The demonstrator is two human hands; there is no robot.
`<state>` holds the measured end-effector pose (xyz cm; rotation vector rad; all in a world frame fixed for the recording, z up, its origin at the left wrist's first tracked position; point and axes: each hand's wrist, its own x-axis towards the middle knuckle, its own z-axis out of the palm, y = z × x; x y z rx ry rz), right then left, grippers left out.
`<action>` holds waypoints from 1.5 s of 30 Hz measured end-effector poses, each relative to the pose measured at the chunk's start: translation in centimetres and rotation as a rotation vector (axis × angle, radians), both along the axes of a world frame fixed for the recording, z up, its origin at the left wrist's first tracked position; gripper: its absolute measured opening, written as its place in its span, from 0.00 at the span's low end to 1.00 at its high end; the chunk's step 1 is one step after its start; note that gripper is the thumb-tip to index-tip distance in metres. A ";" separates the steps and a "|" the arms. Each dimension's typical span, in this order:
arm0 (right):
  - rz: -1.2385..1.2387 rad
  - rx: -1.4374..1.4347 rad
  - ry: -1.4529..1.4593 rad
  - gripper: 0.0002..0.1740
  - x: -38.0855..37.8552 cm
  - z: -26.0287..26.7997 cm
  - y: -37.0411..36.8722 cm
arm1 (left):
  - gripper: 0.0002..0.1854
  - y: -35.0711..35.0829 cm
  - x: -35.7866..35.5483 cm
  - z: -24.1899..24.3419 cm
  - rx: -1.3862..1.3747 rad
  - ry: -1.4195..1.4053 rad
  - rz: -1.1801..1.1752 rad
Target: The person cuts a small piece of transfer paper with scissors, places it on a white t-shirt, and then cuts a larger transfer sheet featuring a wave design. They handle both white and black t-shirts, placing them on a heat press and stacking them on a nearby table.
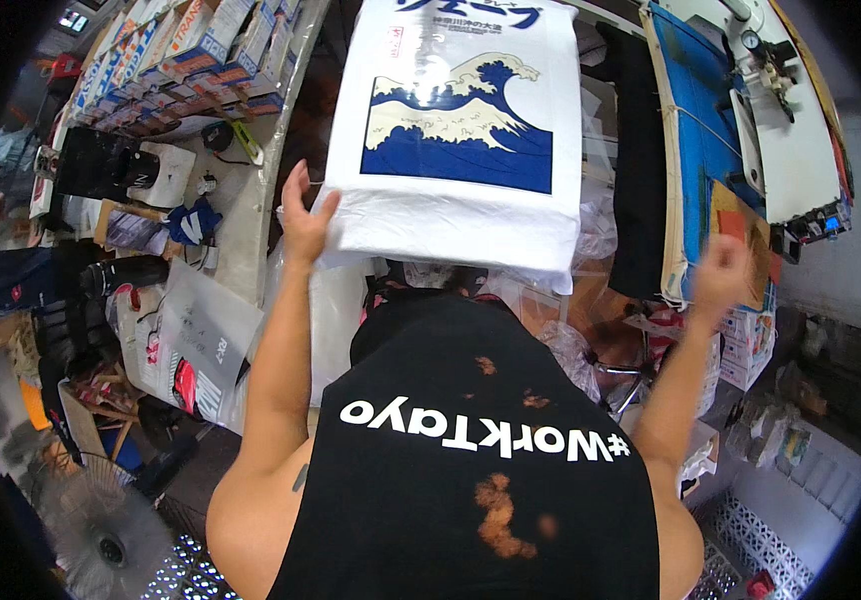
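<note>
A white T-shirt with a blue and cream wave print lies flat before me, its hem hanging loosely over the near edge. My left hand is at the shirt's lower left side, fingers spread, with the thumb by the fabric. Out to the right, my right hand is blurred, over a brown board with a red-orange patch. Whether it holds anything cannot be made out. What supports the shirt is hidden beneath it.
Cardboard boxes and a yellow-green cutter are on the left table. A heat press-like machine with a gauge stands right, beside a blue-topped surface. A fan is lower left; another person is far left.
</note>
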<state>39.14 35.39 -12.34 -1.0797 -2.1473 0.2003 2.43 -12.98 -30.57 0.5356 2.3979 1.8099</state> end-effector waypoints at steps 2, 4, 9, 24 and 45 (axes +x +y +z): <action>0.253 -0.281 -0.216 0.24 -1.8 -6.5 -8.3 | 0.31 -3.7 0.4 -1.0 0.357 -0.734 -0.135; 0.248 -0.613 -0.117 0.44 -2.7 -12.7 -12.5 | 0.27 -7.3 1.5 -1.8 0.390 -1.028 -0.278; 0.152 -1.714 0.598 0.35 -1.2 -19.3 -12.8 | 0.17 -13.2 1.9 -0.7 0.278 -0.986 -0.398; 0.026 -0.718 -0.106 0.26 1.8 -9.2 -13.4 | 0.17 -13.5 3.7 0.7 0.278 -0.927 -0.321; -0.249 0.222 -0.537 0.37 5.8 6.1 13.5 | 0.19 3.9 1.0 3.9 -0.413 0.814 -0.264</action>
